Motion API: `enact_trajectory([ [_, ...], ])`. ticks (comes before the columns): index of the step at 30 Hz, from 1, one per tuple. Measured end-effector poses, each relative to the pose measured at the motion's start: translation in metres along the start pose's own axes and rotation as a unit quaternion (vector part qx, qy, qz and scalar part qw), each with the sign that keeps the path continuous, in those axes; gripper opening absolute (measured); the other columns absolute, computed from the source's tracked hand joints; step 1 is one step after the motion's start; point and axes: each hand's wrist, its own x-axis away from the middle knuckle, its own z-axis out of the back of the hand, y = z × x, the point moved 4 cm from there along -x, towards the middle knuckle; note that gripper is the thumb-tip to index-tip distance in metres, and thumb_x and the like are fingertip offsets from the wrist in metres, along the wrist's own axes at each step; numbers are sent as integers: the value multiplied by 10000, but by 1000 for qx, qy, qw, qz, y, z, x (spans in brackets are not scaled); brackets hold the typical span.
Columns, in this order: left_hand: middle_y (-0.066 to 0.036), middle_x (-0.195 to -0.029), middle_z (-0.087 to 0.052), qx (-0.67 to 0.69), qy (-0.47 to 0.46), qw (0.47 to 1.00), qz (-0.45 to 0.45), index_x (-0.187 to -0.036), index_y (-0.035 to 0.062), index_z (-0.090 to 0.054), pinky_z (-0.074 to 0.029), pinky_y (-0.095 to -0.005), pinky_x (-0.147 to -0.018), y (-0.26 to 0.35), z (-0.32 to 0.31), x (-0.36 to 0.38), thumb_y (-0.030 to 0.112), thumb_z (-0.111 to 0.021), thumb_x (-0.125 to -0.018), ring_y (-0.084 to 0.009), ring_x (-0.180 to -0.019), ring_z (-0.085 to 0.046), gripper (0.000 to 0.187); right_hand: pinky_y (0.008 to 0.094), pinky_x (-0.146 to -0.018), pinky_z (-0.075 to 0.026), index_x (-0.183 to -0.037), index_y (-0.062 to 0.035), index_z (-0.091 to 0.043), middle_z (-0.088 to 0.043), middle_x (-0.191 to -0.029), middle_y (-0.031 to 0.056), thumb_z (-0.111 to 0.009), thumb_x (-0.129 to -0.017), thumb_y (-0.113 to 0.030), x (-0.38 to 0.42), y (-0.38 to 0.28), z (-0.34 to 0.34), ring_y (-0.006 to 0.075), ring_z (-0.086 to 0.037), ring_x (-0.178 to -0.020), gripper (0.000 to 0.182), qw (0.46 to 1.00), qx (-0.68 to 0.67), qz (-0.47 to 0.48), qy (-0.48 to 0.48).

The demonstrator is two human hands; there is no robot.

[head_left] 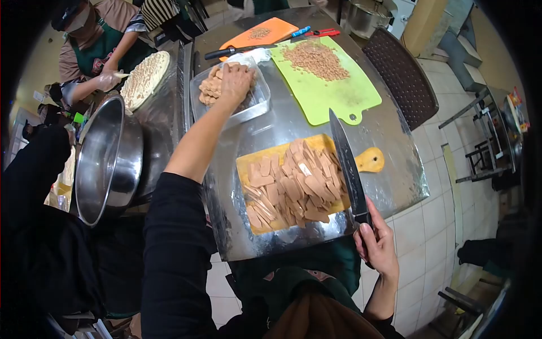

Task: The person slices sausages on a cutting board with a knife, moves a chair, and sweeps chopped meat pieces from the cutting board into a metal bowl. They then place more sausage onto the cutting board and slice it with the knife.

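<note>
Sausage slices [213,86] sit in the clear tub [257,101] on the bench, left hand [236,79] closing on them, right hand's [377,244] grip clamped around the knife [349,164] — next, lifting them onto the yellow board [372,160].

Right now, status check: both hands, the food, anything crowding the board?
Left hand down in clear container on the meat slices. Right hand grips knife, blade over yellow cutting board. Sliced strips piled there. Steel bowl off left.
</note>
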Motion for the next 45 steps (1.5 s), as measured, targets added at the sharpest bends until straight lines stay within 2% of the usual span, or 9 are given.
enact_trajectory([
  [6, -104, -925, -711, 162, 13, 983, 91, -1176, 94, -602, -394, -506, -961, -10, 54, -4, 284, -582, -861, -269, -873, -679, 369, 187, -427, -327, -1509, -68, -282, -466, -603, -28, -434, -988, -56, 8, -2, 2, 34, -392, -476, 543, 1000, -14, 14, 8],
  [11, -127, -897, -702, 510, 123, 832, 178, -1129, 21, -607, -508, -293, -794, -30, 118, 43, 300, -623, -890, -205, -881, -687, 368, 188, -381, -310, -1498, -54, -293, -476, -595, -24, -456, -992, -80, 14, 6, 11, 35, -388, -442, 532, 997, -41, 14, 60],
  [17, 1, -897, -569, 696, 77, 682, 211, -1159, 8, -576, -415, -222, -766, 4, 170, 156, 285, -532, -994, -74, -829, -511, 325, 196, -381, -299, -1248, -7, -525, -522, -624, -16, -523, -998, -192, -6, 15, 55, 25, -408, -432, 311, 977, 120, 91, 153],
  [18, 5, -891, -565, 717, 54, 655, 234, -1156, 15, -572, -418, -224, -761, 14, 169, 178, 287, -525, -998, -65, -825, -507, 318, 235, -546, -418, -1230, 24, -558, -541, -675, 4, -545, -969, -137, -13, 13, 63, 68, -500, -590, 307, 973, 129, 88, 167],
  [21, 24, -867, -548, 767, 4, 575, 284, -1140, 36, -563, -419, -213, -735, 43, 160, 236, 286, -525, -1002, -42, -786, -492, 289, 282, -643, -466, -1222, 17, -563, -617, -817, 87, -551, -966, -188, -41, 9, 80, 148, -579, -695, 328, 950, 238, 99, 176],
  [28, -24, -954, -599, 806, -24, 433, 404, -1102, 12, -557, -498, -255, -821, 96, 151, 336, 222, -529, -1008, -76, -853, -569, 232, 369, -861, -468, -1197, 12, -579, -613, -1142, 202, -555, -956, -261, -106, 9, 90, 334, -614, -1011, 365, 926, 309, 161, 146],
  [34, -104, -1256, -575, 781, -68, 438, 440, -1127, 30, -515, -528, -288, -840, 119, 137, 365, 217, -517, -1011, -135, -1010, -586, 220, 386, -981, -443, -1199, 25, -587, -610, -1183, 238, -566, -936, -229, -120, 22, 91, 363, -584, -1119, 365, 919, 308, 216, 118],
  [39, -100, -1106, -576, 792, -24, 444, 418, -1054, 23, -513, -516, -298, -886, 113, 113, 369, 164, -532, -998, -159, -1045, -578, 152, 417, -943, -459, -1183, 25, -576, -603, -1161, 251, -554, -933, -216, -110, 25, 92, 403, -576, -1088, 348, 907, 323, 247, 110],
  [45, -25, -966, -636, 775, -25, 453, 440, -1042, 113, -496, -505, -235, -714, 99, 106, 364, 265, -539, -1001, -99, -850, -628, 163, 428, -955, -457, -1226, 7, -548, -577, -1219, 226, -533, -954, -209, -71, 24, 89, 403, -561, -1121, 347, 909, 330, 235, 101],
])
